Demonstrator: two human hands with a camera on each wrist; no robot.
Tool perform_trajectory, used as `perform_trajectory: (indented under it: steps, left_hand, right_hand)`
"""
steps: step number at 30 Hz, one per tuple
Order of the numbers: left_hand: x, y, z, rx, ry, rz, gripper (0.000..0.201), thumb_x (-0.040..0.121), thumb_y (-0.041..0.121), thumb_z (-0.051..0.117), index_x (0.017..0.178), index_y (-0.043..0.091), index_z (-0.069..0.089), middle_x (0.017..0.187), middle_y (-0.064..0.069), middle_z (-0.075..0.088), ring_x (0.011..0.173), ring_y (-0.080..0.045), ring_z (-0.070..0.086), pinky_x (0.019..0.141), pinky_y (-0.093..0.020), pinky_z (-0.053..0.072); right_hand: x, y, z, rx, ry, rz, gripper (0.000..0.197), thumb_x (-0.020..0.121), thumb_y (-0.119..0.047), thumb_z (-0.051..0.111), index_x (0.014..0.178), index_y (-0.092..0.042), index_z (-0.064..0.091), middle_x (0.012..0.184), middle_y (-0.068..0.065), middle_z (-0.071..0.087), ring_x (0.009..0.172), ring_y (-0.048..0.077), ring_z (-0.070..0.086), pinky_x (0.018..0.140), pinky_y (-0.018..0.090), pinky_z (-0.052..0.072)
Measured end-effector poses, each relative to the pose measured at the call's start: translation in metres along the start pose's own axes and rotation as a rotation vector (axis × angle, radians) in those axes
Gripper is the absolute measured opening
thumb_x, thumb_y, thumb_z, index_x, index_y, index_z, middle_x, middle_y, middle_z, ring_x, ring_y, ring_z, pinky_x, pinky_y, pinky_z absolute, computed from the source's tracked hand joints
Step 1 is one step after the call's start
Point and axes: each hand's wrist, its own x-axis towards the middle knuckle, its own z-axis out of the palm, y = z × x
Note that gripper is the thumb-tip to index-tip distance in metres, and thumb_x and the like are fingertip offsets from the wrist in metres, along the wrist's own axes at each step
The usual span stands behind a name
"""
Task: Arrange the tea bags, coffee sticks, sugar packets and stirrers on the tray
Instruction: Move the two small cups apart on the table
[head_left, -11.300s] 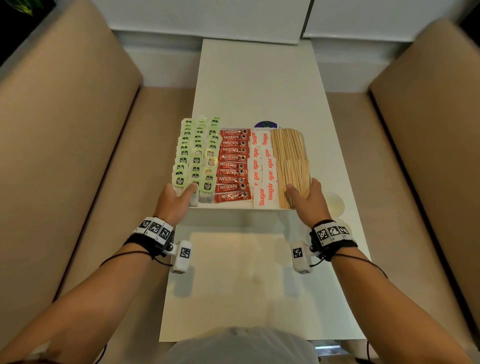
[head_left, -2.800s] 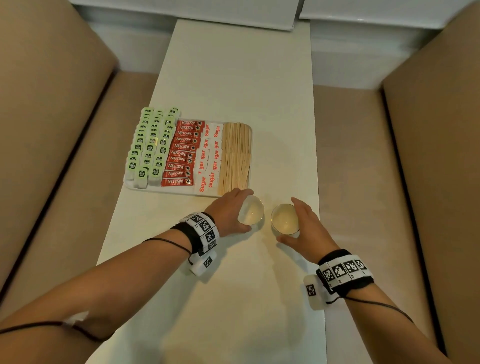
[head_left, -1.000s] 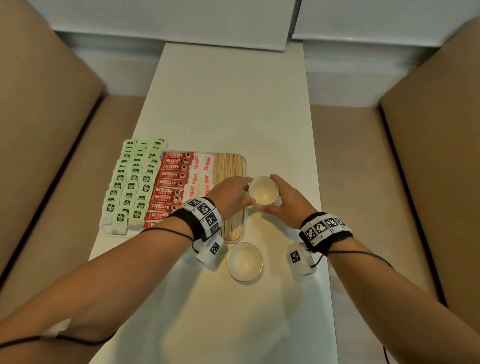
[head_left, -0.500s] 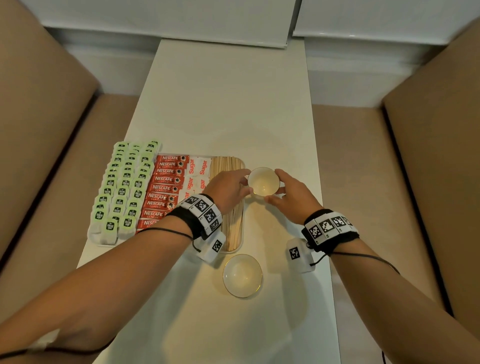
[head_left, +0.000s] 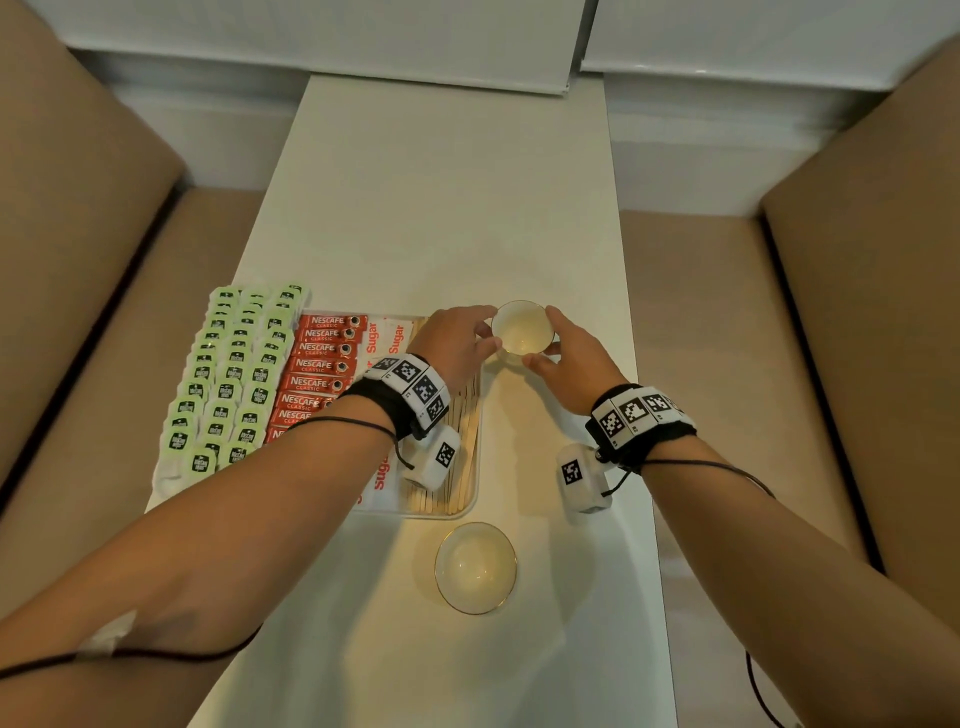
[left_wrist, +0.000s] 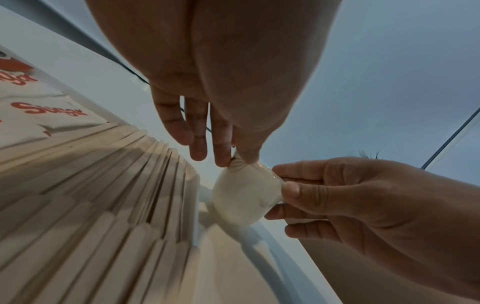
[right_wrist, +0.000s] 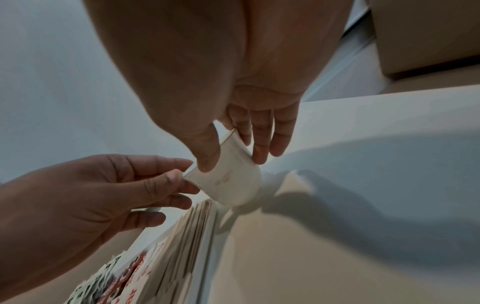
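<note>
Both hands hold one small white cup (head_left: 521, 327) just beyond the tray's far right corner. Left hand (head_left: 457, 340) grip: thumb and fingertips pinch the cup's left rim. Right hand (head_left: 574, 358) grip: thumb and fingers pinch its right side. The tray (head_left: 470, 499) lies on the tabletop (head_left: 447, 208), carrying tea bags (head_left: 234, 374), coffee sticks (head_left: 317, 364), sugar packets (head_left: 387, 335) and stirrers (head_left: 462, 467) in rows from left to right. A second cup (head_left: 475, 567) stands near of the tray.

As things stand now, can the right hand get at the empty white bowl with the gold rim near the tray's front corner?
Probably yes. The white gold-rimmed bowl sits uncovered on the white table, but the right hand holds a small white cup with the left hand.
</note>
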Motion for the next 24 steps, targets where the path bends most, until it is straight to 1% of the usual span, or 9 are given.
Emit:
perform_trajectory:
  steps: [3,8,11,12,14,15,17,21,24]
  left_hand:
    - [0.005,-0.001,0.002,0.001,0.001,-0.010,0.047,0.096,0.027,0.064,0.141,0.017,0.055,0.111,0.000,0.073,0.108,-0.018,0.064,0.097,-0.034,0.049]
    - [0.011,-0.005,0.004,0.012,0.005,-0.021,0.045,0.096,0.026,0.063,0.140,0.019,0.056,0.109,0.002,0.073,0.104,-0.017,0.065,0.095,-0.033,0.050]
    - [0.012,-0.005,0.004,0.016,-0.003,-0.027,0.043,0.097,0.025,0.061,0.139,0.020,0.057,0.109,0.002,0.073,0.103,-0.017,0.066,0.094,-0.032,0.050]
    - [0.011,-0.004,0.002,0.021,-0.004,-0.022,0.043,0.097,0.024,0.061,0.140,0.020,0.056,0.109,0.002,0.073,0.103,-0.017,0.066,0.093,-0.031,0.050]
    - [0.007,-0.002,-0.001,0.034,-0.006,-0.028,0.046,0.098,0.024,0.059,0.143,0.019,0.053,0.113,0.002,0.071,0.104,-0.017,0.065,0.092,-0.030,0.050]
    - [0.003,-0.002,-0.003,0.037,-0.005,-0.040,0.047,0.098,0.025,0.058,0.144,0.018,0.050,0.114,0.002,0.070,0.103,-0.017,0.063,0.090,-0.029,0.049]
    - [-0.006,-0.003,-0.009,0.043,-0.002,-0.047,0.047,0.099,0.028,0.056,0.144,0.016,0.049,0.113,0.004,0.068,0.100,-0.015,0.061,0.087,-0.026,0.046]
    - [-0.041,-0.005,-0.021,0.011,-0.028,-0.034,0.043,0.098,0.035,0.058,0.139,0.023,0.053,0.109,0.010,0.063,0.097,-0.008,0.059,0.080,-0.023,0.045]
    - [-0.081,-0.010,-0.027,-0.042,-0.095,-0.013,0.045,0.097,0.041,0.059,0.139,0.026,0.053,0.108,0.015,0.060,0.100,-0.004,0.058,0.083,-0.024,0.049]
  right_hand:
    - [0.003,0.000,-0.002,-0.003,-0.004,0.008,0.047,0.097,-0.019,0.065,0.140,-0.022,0.044,0.117,-0.007,0.059,0.106,0.012,0.058,0.089,0.029,0.042]
    - [0.007,-0.001,-0.004,-0.016,-0.003,0.014,0.048,0.097,-0.019,0.065,0.140,-0.021,0.043,0.119,-0.004,0.060,0.105,0.012,0.058,0.087,0.027,0.040]
    - [0.008,0.001,-0.003,-0.013,-0.007,0.026,0.052,0.097,-0.021,0.065,0.143,-0.021,0.041,0.126,-0.003,0.059,0.114,0.016,0.060,0.090,0.030,0.041]
    - [0.008,0.002,-0.003,-0.011,-0.010,0.035,0.057,0.097,-0.023,0.066,0.146,-0.022,0.038,0.133,-0.001,0.058,0.121,0.020,0.059,0.094,0.032,0.043]
    - [0.006,0.003,-0.004,-0.026,-0.007,0.073,0.076,0.096,-0.029,0.068,0.157,-0.022,0.022,0.152,0.004,0.046,0.134,0.026,0.052,0.108,0.042,0.042]
    - [0.004,0.003,-0.006,-0.037,-0.003,0.093,0.085,0.095,-0.030,0.068,0.160,-0.022,0.013,0.158,0.006,0.040,0.137,0.027,0.049,0.113,0.045,0.040]
    - [-0.002,0.002,-0.009,-0.043,0.015,0.104,0.093,0.094,-0.031,0.070,0.161,-0.023,0.005,0.163,0.006,0.031,0.142,0.027,0.043,0.116,0.048,0.036]
    - [-0.033,-0.007,-0.013,-0.041,0.053,0.050,0.093,0.094,-0.033,0.070,0.161,-0.022,0.007,0.165,0.002,0.025,0.146,0.021,0.037,0.119,0.046,0.035]
    - [-0.071,-0.017,-0.012,-0.037,0.012,-0.007,0.084,0.096,-0.033,0.067,0.160,-0.022,0.013,0.162,-0.003,0.029,0.138,0.015,0.043,0.113,0.036,0.039]
